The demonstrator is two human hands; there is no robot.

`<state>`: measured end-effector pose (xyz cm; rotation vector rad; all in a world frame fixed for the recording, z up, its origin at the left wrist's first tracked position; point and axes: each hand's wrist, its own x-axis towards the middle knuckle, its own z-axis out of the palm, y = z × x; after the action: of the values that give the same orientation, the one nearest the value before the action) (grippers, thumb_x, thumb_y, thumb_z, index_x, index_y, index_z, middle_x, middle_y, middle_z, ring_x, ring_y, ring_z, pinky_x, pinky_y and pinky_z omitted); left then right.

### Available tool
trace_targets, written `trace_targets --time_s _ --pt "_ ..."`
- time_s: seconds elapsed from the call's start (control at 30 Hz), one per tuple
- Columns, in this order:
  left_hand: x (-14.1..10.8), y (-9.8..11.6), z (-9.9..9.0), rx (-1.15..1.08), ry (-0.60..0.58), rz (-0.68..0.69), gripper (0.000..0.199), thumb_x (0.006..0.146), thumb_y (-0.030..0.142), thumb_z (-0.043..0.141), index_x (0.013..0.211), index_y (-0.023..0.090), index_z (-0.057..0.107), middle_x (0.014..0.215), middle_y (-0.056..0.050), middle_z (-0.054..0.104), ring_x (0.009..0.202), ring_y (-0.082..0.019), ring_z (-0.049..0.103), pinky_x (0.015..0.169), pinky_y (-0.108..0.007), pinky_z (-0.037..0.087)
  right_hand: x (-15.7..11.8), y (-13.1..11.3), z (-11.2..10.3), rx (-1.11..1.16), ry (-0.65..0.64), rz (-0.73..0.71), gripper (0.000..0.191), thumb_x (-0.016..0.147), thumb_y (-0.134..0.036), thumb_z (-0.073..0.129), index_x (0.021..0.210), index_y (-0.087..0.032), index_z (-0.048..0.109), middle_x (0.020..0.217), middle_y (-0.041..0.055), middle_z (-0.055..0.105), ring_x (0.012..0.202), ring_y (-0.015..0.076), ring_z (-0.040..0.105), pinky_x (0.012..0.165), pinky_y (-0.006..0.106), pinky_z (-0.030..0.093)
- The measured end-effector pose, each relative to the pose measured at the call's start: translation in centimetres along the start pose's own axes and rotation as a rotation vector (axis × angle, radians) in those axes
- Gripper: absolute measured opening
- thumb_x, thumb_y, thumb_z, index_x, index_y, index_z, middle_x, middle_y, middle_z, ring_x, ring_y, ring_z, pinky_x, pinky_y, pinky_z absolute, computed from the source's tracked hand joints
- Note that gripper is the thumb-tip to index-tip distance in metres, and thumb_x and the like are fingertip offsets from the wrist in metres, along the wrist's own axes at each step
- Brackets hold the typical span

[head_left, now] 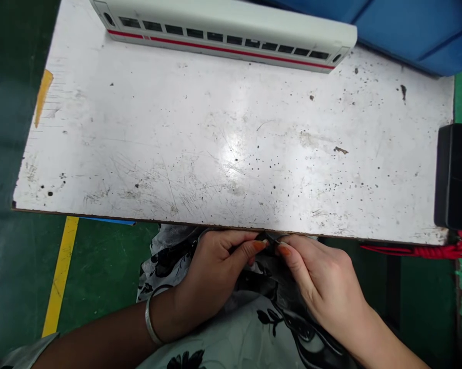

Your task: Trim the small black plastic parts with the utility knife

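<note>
My left hand (pixel 219 266), with a bangle (pixel 151 318) at the wrist, is closed, thumb pressed to the fingers, around a small dark piece (pixel 269 239). From the other side my right hand (pixel 325 277) pinches the same dark piece between thumb and finger. Both hands are just below the table's front edge, over the patterned clothing (pixel 234 333) on my lap. What the dark piece is cannot be made out; the fingers cover most of it.
The white, scratched table (pixel 215 128) carries a model train coach (pixel 223 36) at the back. A blue container (pixel 419 31) stands back right, a black object (pixel 456 177) at the right edge. A red cord (pixel 426 251) lies below the right front corner.
</note>
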<state>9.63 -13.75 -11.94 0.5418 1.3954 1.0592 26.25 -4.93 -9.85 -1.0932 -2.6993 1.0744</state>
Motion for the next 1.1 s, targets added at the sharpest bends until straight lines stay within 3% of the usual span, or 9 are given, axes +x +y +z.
trace_targets --time_s 0.37,0.9,1.1 --pt "0.0 -0.2 -0.1 -0.046 -0.017 -0.021 0.028 0.091 0.032 0.059 0.071 0.015 0.07 0.057 0.003 0.048 0.056 -0.008 0.041 0.052 -0.02 0.033 0.2 -0.2 -0.5 -0.034 -0.039 -0.013 0.032 0.102 -0.029 0.043 0.072 -0.02 0.048 0.06 -0.0029 0.049 0.05 0.0091 0.046 0.049 0.025 0.033" --pt "0.2 0.0 -0.1 -0.045 -0.001 0.024 0.028 0.091 0.024 0.059 0.065 0.015 0.066 0.055 0.005 0.05 0.054 -0.007 0.042 0.051 -0.017 0.034 0.2 -0.8 -1.0 -0.198 -0.029 -0.024 0.036 0.102 -0.036 0.043 0.07 -0.02 0.049 0.056 -0.0035 0.049 0.045 0.0091 0.046 0.045 0.025 0.03" --pt "0.2 -0.1 -0.1 -0.034 0.0 0.035 0.026 0.09 0.023 0.059 0.067 0.015 0.067 0.056 0.005 0.051 0.054 -0.007 0.042 0.051 -0.017 0.034 0.5 -0.9 -1.1 -0.165 -0.047 -0.024 0.037 0.103 -0.036 0.041 0.072 -0.019 0.051 0.056 -0.0037 0.05 0.045 0.0088 0.046 0.045 0.025 0.03"
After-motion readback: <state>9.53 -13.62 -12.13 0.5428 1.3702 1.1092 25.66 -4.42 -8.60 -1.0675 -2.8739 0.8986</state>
